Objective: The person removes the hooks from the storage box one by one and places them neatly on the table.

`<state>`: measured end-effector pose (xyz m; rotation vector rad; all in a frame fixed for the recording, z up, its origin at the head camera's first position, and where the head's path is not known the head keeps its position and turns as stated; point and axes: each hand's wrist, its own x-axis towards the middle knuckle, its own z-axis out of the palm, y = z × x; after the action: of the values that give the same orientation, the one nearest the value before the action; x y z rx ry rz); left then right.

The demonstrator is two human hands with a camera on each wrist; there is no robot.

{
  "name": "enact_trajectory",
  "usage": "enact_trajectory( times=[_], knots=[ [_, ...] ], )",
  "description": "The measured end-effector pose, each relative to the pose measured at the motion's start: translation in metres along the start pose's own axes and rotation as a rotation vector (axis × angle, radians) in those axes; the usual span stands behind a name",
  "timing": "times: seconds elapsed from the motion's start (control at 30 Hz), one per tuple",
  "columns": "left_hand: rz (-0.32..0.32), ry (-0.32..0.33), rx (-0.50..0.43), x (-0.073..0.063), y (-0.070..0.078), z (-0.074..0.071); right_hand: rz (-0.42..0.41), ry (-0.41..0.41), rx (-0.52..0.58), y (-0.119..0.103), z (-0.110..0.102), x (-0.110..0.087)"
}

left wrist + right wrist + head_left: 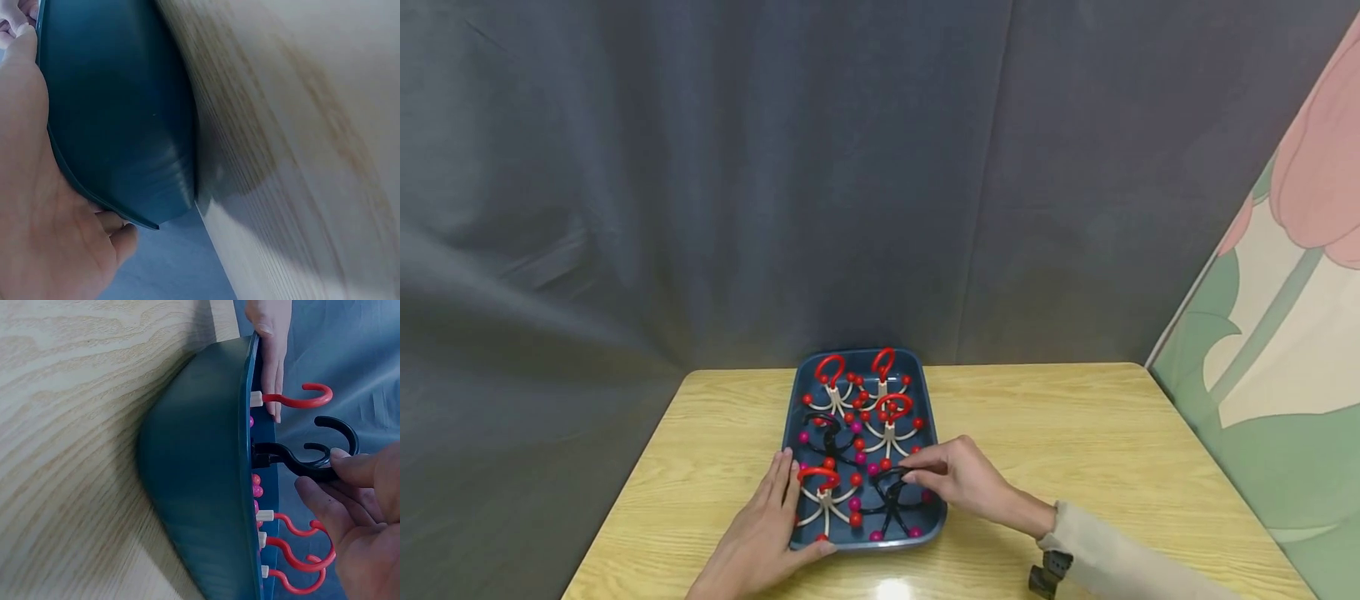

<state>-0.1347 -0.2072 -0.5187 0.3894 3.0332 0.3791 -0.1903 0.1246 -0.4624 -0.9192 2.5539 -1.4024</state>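
Observation:
A dark blue tray (pixel 895 545) stands on the table, holding several hooks with splayed, ball-tipped legs. At its near right, a black hook (pixel 284 456) with pink balls stands upright, and my right hand (pixel 958 477) pinches its curved top between thumb and fingers. My left hand (pixel 758 525) rests on the tray's near left corner, fingers straight along the left rim and thumb at the near rim. Beside those fingers stands a red-topped hook (pixel 824 493) with white legs. Behind it is a second black hook (pixel 830 437). In the left wrist view, my left palm lies against the tray's rim.
Farther back in the tray are more red-topped hooks (pixel 889 429) with white legs and red balls, their legs close together. The pale wooden table (pixel 1045 433) extends to both sides. A dark grey curtain (pixel 850 183) hangs behind, and a flower-patterned panel (pixel 1262 350) stands at right.

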Motion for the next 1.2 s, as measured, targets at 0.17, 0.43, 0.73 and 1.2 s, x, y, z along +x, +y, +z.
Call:
enact_trajectory(
  times=[0.17,0.43,0.73,1.2],
  knots=[
    [0.013,0.008,0.011,0.001,0.001,-0.001,0.006,0.013,-0.003,-0.001,-0.001,0.001],
    [-0.01,-0.005,0.011,0.003,0.001,0.0,-0.019,0.027,-0.015,-0.005,-0.002,0.004],
    [0.005,0.011,0.021,0.002,0.001,0.001,-0.076,0.064,-0.016,-0.013,-0.013,0.005],
    [0.004,0.014,-0.008,-0.002,0.001,0.002,-0.019,0.226,0.036,-0.033,-0.056,0.001]
  ],
)
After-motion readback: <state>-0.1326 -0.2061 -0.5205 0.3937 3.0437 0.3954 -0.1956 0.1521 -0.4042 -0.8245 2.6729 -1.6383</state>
